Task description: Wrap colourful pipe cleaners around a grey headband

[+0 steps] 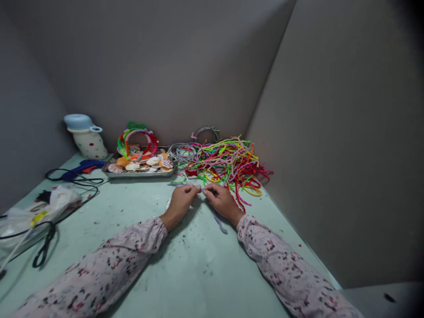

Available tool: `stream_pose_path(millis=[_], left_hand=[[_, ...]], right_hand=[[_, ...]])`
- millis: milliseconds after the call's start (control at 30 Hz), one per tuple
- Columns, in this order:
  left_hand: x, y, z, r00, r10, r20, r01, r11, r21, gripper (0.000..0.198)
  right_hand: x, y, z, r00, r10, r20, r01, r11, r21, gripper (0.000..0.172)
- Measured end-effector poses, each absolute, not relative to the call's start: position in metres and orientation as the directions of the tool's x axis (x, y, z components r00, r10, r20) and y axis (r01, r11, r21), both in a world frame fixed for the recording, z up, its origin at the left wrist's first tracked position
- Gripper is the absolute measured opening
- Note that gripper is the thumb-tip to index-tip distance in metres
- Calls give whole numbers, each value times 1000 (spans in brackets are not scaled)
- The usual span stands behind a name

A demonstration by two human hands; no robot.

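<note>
Over the middle of the table, my left hand [181,202] and my right hand [224,204] meet almost fingertip to fingertip. Both are closed in a pinch on a thin purple pipe cleaner [220,224]. Its loose end hangs below my right hand towards the tabletop. Just beyond my fingers spreads a heap of colourful pipe cleaners [232,161], in pink, red, yellow, green and orange. A short greyish strand [175,183] shows beyond my left hand. My fingers hide the exact spot where the purple pipe cleaner is gripped.
A metal tray [142,175] of seashells [134,166] holds fuzzy coloured hoops [155,145]. Grey wire rings [183,152] lie beside it. At the left are a bottle [89,143], a blue glue gun [79,169], black cable [96,191] and a plastic bag [62,198]. Grey walls enclose the table [198,282].
</note>
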State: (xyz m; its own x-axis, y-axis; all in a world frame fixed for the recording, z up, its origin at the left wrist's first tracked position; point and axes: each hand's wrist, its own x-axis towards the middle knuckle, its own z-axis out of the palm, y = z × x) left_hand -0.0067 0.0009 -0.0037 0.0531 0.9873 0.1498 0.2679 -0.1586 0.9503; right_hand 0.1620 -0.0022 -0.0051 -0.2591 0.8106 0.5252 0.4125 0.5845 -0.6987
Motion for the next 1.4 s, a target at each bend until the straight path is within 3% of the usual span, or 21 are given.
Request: stream_pose_path(millis=[1400], left_hand=[[-5,-5,6,49,991,122,198,-130,971,38]], right_hand=[[162,-3,-6,-254,823,509,438,567,-698,17]])
